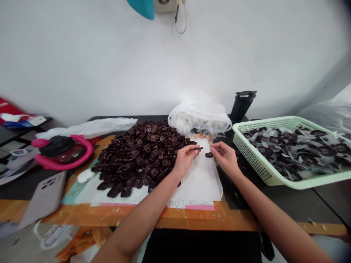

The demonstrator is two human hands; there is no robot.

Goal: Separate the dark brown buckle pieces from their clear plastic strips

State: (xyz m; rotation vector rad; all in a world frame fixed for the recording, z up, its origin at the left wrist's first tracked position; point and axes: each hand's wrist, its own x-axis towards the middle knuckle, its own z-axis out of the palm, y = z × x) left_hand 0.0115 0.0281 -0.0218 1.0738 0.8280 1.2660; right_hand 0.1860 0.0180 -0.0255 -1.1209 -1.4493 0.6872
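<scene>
Over the white paper (200, 182), my left hand (185, 157) pinches a small dark brown buckle-like piece (201, 148), seen edge-on. My right hand (225, 157) is closed at the fingertips on a thin clear strip (206, 147) that runs across to that piece. Whether the strip passes through the piece is too small to tell. Just below the strip, close to my right fingers, another brown piece (208, 155) lies on the paper. A large heap of similar brown pieces (145, 153) rises left of my left hand.
A pale green basket (264, 175) at the right holds many brown pieces with clear strips. Behind my hands sits a white plastic bag (200, 117) beside a black tumbler (242, 106). Leftward are a pink-handled jug (63, 153), a phone (48, 193) and a white earbud case (86, 176).
</scene>
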